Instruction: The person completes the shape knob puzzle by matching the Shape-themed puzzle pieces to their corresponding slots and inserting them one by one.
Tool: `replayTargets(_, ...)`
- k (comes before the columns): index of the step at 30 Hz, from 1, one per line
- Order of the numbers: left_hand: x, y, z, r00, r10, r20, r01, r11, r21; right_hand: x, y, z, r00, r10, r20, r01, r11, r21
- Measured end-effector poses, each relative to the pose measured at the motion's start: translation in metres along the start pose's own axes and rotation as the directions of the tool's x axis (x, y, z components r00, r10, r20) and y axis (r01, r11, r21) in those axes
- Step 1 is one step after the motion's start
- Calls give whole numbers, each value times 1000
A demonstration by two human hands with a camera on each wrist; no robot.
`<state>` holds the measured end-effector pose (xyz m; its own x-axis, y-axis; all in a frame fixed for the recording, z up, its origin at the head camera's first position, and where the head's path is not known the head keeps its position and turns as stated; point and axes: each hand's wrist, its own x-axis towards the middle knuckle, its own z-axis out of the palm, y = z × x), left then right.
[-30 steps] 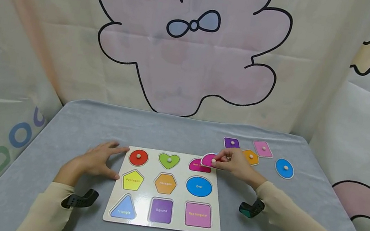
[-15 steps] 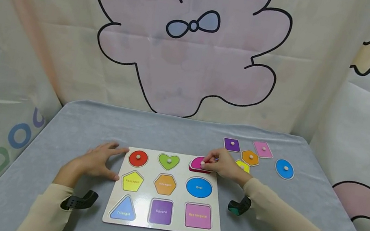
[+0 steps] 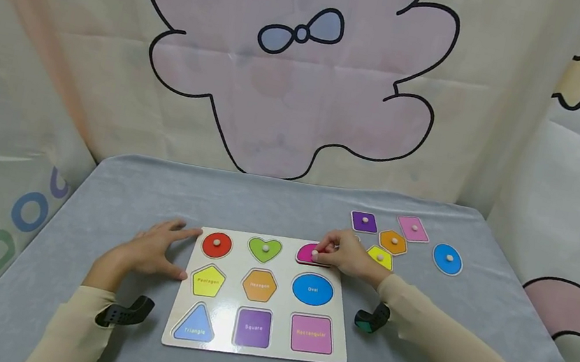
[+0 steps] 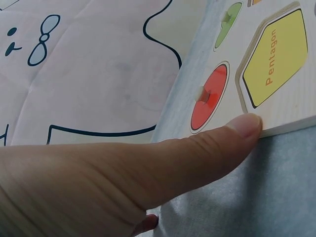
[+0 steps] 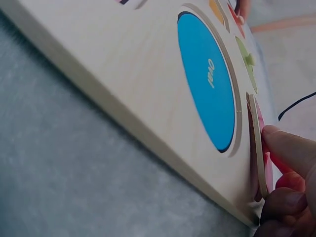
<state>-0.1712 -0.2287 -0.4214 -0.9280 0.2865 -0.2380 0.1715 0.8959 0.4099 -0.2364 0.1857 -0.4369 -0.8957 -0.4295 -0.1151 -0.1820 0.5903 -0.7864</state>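
A white wooden shape-puzzle board (image 3: 226,312) lies on the table, with printed, named recesses. My right hand (image 3: 345,254) pinches the pink half-circle puzzle piece (image 3: 306,252) at the board's far right corner, over its recess. In the right wrist view that half-circle piece (image 5: 256,148) stands slightly proud of the board, with thumb and fingers at its knob side. My left hand (image 3: 147,248) rests at the board's left edge, fingers spread; in the left wrist view its thumb (image 4: 247,126) touches the edge beside the Pentagon recess (image 4: 276,57). A red circle (image 3: 217,245) and a green heart (image 3: 264,250) sit in their recesses.
Loose knobbed pieces lie at the back right: a purple square (image 3: 363,222), a pink rectangle (image 3: 413,229), an orange hexagon (image 3: 392,242), a yellow pentagon (image 3: 380,257) and a blue oval (image 3: 447,260). A printed curtain (image 3: 283,89) hangs behind the grey-covered table (image 3: 160,190).
My right hand has brought the pink half-circle piece leftward from beyond the board's right edge onto its recess and lowered it. The left hand stays put.
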Motion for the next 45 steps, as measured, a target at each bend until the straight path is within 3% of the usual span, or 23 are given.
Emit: replayTargets(45, 0, 1, -1, 1000, 2, 7, -2, 1000, -7, 0, 2, -2, 999, -7, 51, 8, 1000, -14)
